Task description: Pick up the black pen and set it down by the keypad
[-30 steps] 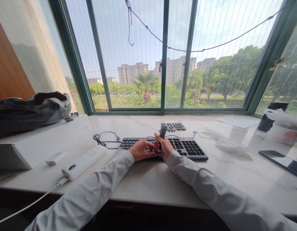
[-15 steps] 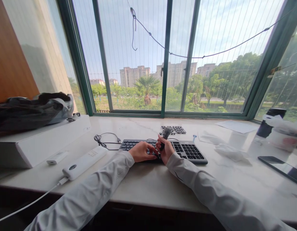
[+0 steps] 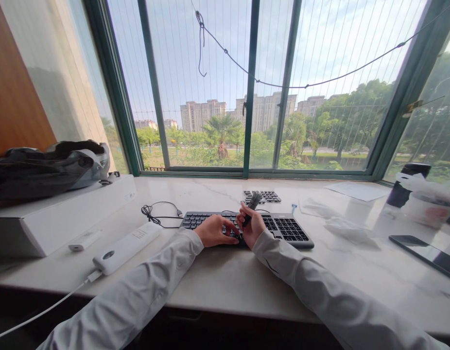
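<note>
A dark keyboard (image 3: 286,229) lies on the pale marble sill (image 3: 225,277) in front of me. My left hand (image 3: 213,230) rests on its middle keys with the fingers curled, pinching at the keys. My right hand (image 3: 253,228) is closed round a small dark tool (image 3: 252,204) that points up and away, its lower end down at the keys between my hands. Behind the keyboard lies a cluster of loose dark keycaps (image 3: 263,196).
A white power bank (image 3: 126,247) with cable and a small white device (image 3: 84,239) lie left, beside a white box (image 3: 60,214) carrying a dark bag (image 3: 46,167). A black cable (image 3: 157,214) coils by the keyboard. Tissues (image 3: 347,228), a phone (image 3: 425,253) and a dark bottle (image 3: 405,184) lie right.
The tool in my right hand has tilted from nearly upright to leaning right. My view has shifted slightly; both hands stay over the keyboard's middle.
</note>
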A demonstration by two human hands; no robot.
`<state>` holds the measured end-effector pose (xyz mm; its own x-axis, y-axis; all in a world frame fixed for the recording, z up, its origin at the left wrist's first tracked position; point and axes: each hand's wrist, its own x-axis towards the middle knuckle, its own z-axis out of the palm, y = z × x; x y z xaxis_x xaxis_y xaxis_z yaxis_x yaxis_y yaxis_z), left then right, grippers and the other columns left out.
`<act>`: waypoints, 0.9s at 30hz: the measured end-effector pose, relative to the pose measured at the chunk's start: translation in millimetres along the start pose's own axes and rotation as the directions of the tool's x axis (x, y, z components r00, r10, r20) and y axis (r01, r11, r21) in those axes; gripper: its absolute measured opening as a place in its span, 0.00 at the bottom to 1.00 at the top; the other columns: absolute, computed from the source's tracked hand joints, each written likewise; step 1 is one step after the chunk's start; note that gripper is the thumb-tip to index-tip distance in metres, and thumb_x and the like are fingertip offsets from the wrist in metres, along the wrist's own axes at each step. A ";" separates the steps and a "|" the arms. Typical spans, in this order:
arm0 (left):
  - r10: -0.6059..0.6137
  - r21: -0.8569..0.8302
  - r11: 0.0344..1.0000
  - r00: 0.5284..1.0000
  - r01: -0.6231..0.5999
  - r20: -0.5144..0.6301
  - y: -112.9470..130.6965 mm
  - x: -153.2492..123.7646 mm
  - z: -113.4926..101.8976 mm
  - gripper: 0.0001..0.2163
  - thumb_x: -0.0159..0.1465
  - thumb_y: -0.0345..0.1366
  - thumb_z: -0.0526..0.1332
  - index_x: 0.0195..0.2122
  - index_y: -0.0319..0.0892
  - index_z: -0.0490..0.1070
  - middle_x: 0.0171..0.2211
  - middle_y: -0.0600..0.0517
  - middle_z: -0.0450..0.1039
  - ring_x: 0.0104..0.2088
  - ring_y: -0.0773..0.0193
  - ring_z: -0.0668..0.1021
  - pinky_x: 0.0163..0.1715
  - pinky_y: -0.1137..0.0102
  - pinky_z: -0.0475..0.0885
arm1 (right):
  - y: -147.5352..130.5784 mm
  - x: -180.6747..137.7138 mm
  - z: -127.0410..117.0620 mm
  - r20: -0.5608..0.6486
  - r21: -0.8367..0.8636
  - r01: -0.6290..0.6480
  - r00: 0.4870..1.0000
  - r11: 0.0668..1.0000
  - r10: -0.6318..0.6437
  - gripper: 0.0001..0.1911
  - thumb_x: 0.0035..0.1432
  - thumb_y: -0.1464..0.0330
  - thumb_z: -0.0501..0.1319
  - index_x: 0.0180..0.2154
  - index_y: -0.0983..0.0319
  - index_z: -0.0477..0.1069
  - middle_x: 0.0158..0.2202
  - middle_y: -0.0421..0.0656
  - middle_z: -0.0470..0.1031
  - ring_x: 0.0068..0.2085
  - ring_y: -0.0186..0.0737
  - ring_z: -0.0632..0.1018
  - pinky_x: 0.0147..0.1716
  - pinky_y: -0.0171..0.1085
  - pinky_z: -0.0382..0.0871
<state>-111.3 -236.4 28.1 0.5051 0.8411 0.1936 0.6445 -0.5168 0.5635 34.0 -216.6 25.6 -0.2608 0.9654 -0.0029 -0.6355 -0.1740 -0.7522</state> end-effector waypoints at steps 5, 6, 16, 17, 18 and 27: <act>0.000 -0.006 1.000 1.000 0.000 -0.008 -0.4 0.2 0.3 0.19 0.51 0.48 0.66 0.39 0.41 0.79 0.22 0.54 0.68 0.23 0.70 0.65 0.23 0.74 0.59 | 0.4 -0.3 0.6 0.025 -0.075 0.015 1.000 0.997 -0.013 0.21 0.43 0.58 0.67 0.22 0.59 0.56 0.17 0.33 0.54 0.18 0.29 0.56 0.17 0.34 0.47; 0.000 -0.008 1.000 1.000 0.000 -0.004 -0.6 0.2 0.2 0.18 0.51 0.48 0.66 0.39 0.41 0.79 0.22 0.54 0.67 0.23 0.70 0.65 0.23 0.74 0.59 | 0.7 -0.4 0.5 0.024 -0.075 0.003 1.000 0.997 -0.001 0.21 0.42 0.57 0.68 0.22 0.59 0.56 0.17 0.33 0.54 0.18 0.28 0.56 0.17 0.34 0.46; 0.056 -0.047 0.997 0.998 -0.057 -0.009 -2.6 0.0 1.4 0.16 0.53 0.44 0.66 0.37 0.38 0.79 0.23 0.55 0.68 0.23 0.72 0.65 0.26 0.74 0.62 | 5.4 -0.7 0.7 0.031 -0.101 -0.077 0.996 0.992 0.081 0.20 0.41 0.58 0.68 0.23 0.60 0.57 0.16 0.32 0.55 0.18 0.28 0.55 0.16 0.33 0.44; 0.066 -0.053 0.996 0.998 -0.066 -0.009 -2.4 0.0 1.4 0.16 0.53 0.43 0.66 0.37 0.37 0.79 0.23 0.54 0.68 0.23 0.72 0.65 0.27 0.74 0.62 | 6.7 -0.9 0.5 0.044 -0.110 -0.070 0.996 0.992 0.075 0.20 0.41 0.58 0.68 0.23 0.60 0.57 0.16 0.32 0.55 0.18 0.28 0.55 0.16 0.33 0.44; 0.072 -0.057 0.996 0.997 -0.072 -0.006 -2.4 -0.1 1.5 0.16 0.53 0.43 0.66 0.37 0.37 0.79 0.23 0.54 0.68 0.24 0.72 0.65 0.27 0.74 0.62 | 8.0 -1.1 0.3 0.054 -0.115 -0.053 0.997 0.992 0.060 0.21 0.41 0.58 0.68 0.23 0.60 0.57 0.16 0.32 0.55 0.18 0.28 0.55 0.16 0.33 0.44; 0.095 -0.072 0.993 0.995 -0.095 -0.013 -4.6 0.7 3.0 0.16 0.54 0.43 0.65 0.37 0.36 0.78 0.23 0.54 0.68 0.23 0.72 0.64 0.26 0.75 0.61 | 19.4 -0.4 -1.3 0.090 -0.131 0.120 0.990 0.984 -0.109 0.24 0.40 0.55 0.67 0.22 0.59 0.54 0.17 0.31 0.51 0.18 0.27 0.53 0.17 0.32 0.42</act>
<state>-112.2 -234.0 23.3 0.5561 0.7905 0.2566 0.5504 -0.5816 0.5990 22.7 -220.1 10.2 -0.2549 0.9570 0.1382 -0.5614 -0.0301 -0.8270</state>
